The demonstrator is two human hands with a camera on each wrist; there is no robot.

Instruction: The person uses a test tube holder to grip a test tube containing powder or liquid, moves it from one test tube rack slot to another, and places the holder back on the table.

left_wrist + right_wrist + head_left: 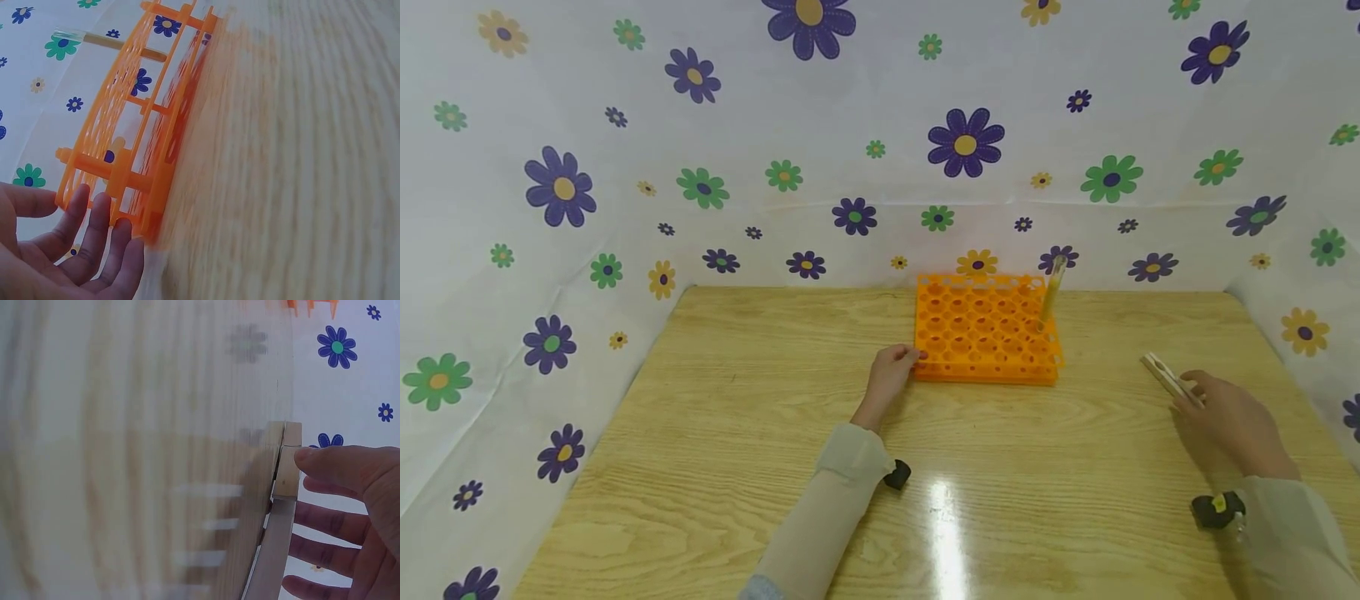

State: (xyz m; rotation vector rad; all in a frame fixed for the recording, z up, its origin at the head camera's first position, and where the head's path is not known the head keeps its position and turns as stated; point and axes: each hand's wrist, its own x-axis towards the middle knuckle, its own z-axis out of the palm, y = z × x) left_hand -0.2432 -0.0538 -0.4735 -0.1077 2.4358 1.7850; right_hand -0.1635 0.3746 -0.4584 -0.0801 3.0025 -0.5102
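Note:
An orange test tube rack point(985, 377) stands near the back of the table, with rows of round holes. My left hand point(889, 382) grips its front left corner; in the left wrist view the thumb is at the upper edge and the fingertips point(122, 226) touch the end frame. A test tube point(1052, 292) with yellowish liquid leans in the rack's right side. To the right, my right hand point(1236, 421) pinches the rear part of a wooden test tube holder point(1163, 372), whose other end points toward the back left. Thumb and fingertips meet the holder point(286, 472) in the right wrist view.
The wood-grain table point(737, 467) has a bright reflection point(947, 533) near its front. White sheeting point(872, 100) printed with flowers stands behind the table and along both sides. Dark wrist cameras point(1217, 508) sit on both sleeves.

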